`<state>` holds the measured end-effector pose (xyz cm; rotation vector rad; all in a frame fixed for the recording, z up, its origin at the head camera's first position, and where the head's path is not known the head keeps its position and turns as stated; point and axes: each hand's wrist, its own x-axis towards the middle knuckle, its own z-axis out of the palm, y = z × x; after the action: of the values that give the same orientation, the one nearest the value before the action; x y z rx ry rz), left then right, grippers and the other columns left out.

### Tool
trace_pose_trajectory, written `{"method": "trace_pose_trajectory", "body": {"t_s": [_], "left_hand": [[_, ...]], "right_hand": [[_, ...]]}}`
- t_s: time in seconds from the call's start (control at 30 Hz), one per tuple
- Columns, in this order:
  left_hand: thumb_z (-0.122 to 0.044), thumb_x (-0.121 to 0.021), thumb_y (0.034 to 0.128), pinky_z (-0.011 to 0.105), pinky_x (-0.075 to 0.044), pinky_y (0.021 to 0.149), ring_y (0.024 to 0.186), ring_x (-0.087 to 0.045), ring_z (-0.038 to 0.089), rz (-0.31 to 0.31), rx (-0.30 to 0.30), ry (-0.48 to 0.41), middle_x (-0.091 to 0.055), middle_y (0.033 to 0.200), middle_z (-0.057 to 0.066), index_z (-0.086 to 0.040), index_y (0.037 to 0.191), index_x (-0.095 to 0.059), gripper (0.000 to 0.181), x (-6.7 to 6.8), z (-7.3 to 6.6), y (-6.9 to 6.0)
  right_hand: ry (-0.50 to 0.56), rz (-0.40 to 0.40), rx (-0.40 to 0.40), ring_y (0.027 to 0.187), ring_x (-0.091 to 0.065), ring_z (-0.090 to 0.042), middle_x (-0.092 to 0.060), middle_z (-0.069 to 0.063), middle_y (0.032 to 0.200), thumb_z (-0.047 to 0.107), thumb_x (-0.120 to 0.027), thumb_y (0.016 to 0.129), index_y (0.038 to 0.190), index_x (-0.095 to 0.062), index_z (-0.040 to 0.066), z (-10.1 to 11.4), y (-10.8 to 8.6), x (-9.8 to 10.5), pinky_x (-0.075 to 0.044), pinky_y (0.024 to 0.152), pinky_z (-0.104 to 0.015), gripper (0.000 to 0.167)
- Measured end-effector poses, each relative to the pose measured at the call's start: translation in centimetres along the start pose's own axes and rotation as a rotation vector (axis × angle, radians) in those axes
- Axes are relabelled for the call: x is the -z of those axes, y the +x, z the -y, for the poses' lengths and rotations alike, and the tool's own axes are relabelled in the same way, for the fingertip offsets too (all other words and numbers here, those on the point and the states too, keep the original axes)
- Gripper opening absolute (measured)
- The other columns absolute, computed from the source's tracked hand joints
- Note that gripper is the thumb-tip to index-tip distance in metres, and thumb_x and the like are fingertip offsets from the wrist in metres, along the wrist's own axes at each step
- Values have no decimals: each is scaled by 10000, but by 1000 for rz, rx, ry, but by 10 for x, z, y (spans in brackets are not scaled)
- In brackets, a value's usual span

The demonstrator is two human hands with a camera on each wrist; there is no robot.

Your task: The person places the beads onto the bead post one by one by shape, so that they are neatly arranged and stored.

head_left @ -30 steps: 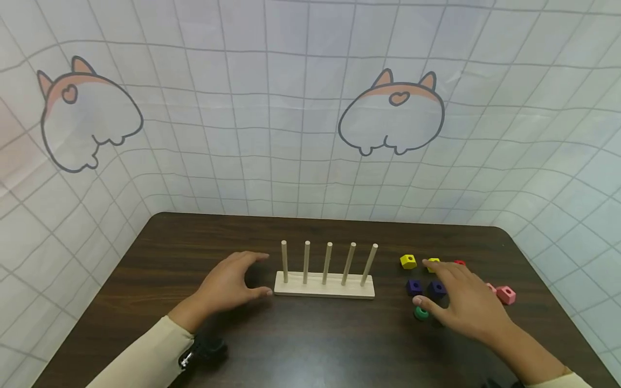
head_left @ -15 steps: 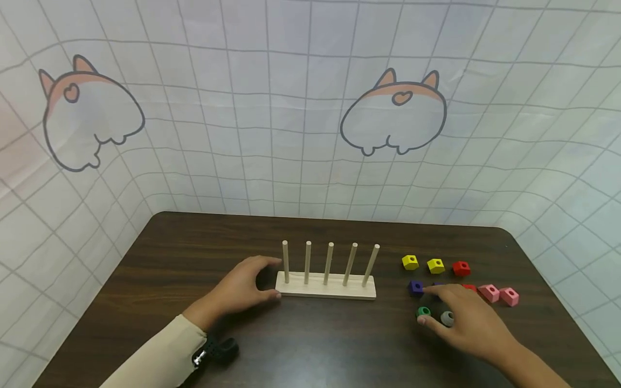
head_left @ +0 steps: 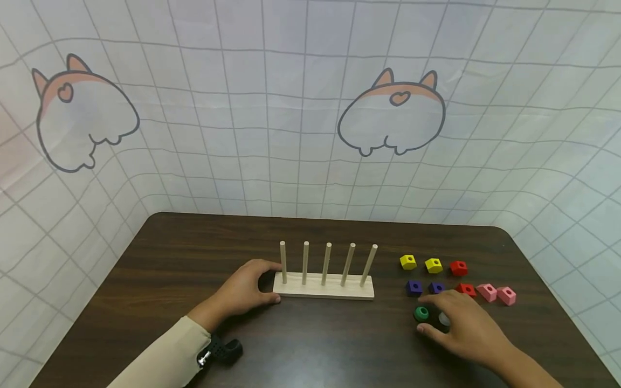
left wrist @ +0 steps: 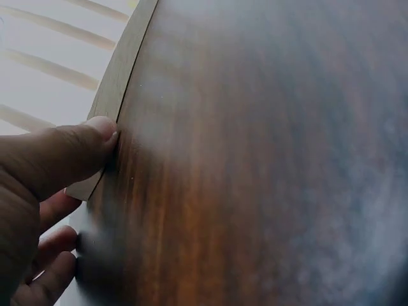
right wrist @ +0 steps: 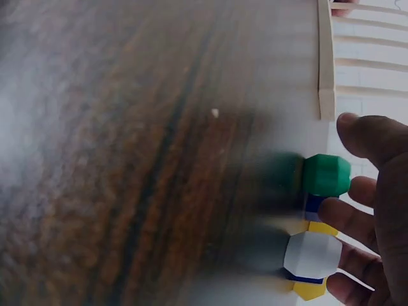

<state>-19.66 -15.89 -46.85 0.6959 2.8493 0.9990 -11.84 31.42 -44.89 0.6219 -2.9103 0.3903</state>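
Note:
A wooden base with five upright pegs (head_left: 323,291) stands mid-table. My left hand (head_left: 241,291) grips its left end, thumb on the front edge; the left wrist view shows the thumb of that hand (left wrist: 51,159) pressed on the wooden edge (left wrist: 118,80). My right hand (head_left: 468,326) is over the bead group at the right, thumb and fingers apart around a green bead (head_left: 421,313), without visible contact. A grey bead (head_left: 443,319) lies partly under its fingers. In the right wrist view the green bead (right wrist: 326,175) and grey bead (right wrist: 312,255) are beside the spread fingers (right wrist: 350,220).
Behind the right hand lie yellow beads (head_left: 408,262), purple beads (head_left: 414,288), red beads (head_left: 458,268) and pink beads (head_left: 506,296). A white grid-patterned curtain (head_left: 291,108) hangs beyond the dark table's back edge (head_left: 233,221).
My left hand has moved right onto the pegged base. The right hand has come down and toward the front, uncovering red, yellow and pink beads, and is now by the green one.

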Motion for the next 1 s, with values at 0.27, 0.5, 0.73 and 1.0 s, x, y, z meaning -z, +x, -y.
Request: {"method": "trace_pose_trajectory", "body": {"t_s": [0.27, 0.5, 0.73, 1.0], "left_hand": [[-293, -916, 783, 525, -395, 1102, 1340, -513, 315, -2, 0, 19, -647, 1344, 46, -156, 1304, -702, 580, 0, 3, 1], [-320, -925, 764, 520, -409, 1093, 1322, -545, 312, -14, 12, 39, -652, 1351, 66, -187, 1285, -722, 575, 0, 3, 1], [-327, -928, 758, 526, -428, 1074, 1302, -567, 321, -24, 43, 28, -645, 1368, 84, -221, 1269, -732, 557, -1, 2, -1], [-367, -914, 770, 531, -447, 1048, 1300, -567, 328, -13, 91, 39, -608, 1425, 75, -279, 1287, -722, 558, 0, 3, -2]], "right_hand": [[-12, -51, 36, 1021, -645, -221, -688, 42, 1101, 373, -901, 778, 1134, -744, 211, -2, 0, -5, -534, 871, -498, 421], [-8, -51, 22, 1002, -644, -222, -685, 53, 1084, 346, -886, 804, 1115, -752, 228, -3, 2, -7, -533, 859, -499, 359], [4, -50, 17, 985, -646, -205, -690, 52, 1077, 297, -884, 810, 1112, -748, 211, 1, 7, -5, -546, 828, -474, 342], [63, -115, 52, 1003, -661, -261, -701, 24, 1078, 225, -894, 796, 1087, -726, 167, 14, 28, 11, -546, 845, -506, 341]]}}
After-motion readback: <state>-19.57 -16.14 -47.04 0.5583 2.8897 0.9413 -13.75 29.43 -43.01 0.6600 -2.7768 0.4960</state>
